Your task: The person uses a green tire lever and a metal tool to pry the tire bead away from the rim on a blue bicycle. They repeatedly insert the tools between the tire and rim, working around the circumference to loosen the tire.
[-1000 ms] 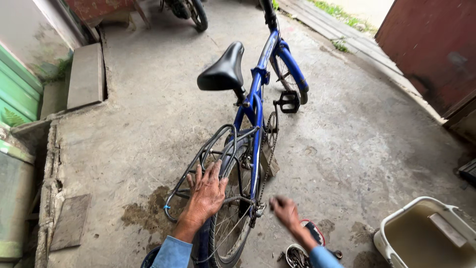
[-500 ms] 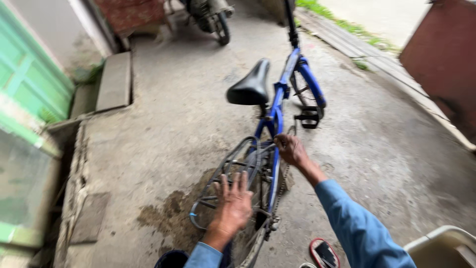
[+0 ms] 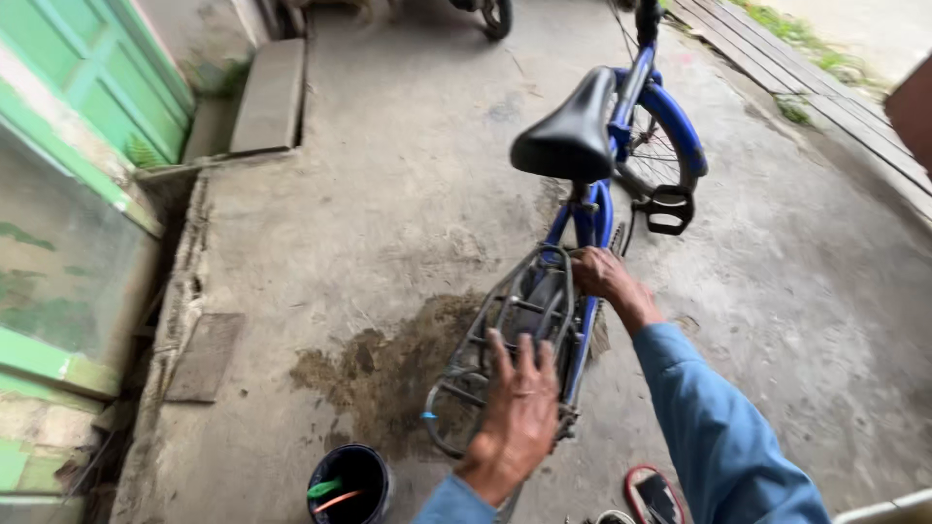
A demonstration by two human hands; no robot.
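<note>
Two hands are on the back end of a blue bicycle (image 3: 621,126) that stands on a concrete floor (image 3: 388,194), pointing away from the person. The left hand (image 3: 515,412) lies flat on the dark metal rear rack (image 3: 505,320), fingers spread apart and pressed down on its bars near the rear end, palm down, not gripping anything. The right hand (image 3: 602,275) reaches further forward, to the front corner of the rack just below the seat post; its fingers curl in around the frame or rack there, but which of the two it has hold of I cannot tell from here. Both arms wear blue sleeves.

Above the right hand sits the black saddle (image 3: 568,141), and just to the right of it a black pedal (image 3: 668,209) sticks out from the frame. The blue mudguard curves over the wheel beyond.

Beneath the rack the concrete shows a dark wet stain (image 3: 388,364). A small black bucket (image 3: 349,482) stands at the near edge, left of the left arm, with a green and an orange handle lying inside it. A sandal with a red rim (image 3: 652,493) lies on the floor near the right sleeve. Along the left side runs a green painted wall (image 3: 87,107), with a grey slab (image 3: 270,97) lying beside it.
</note>
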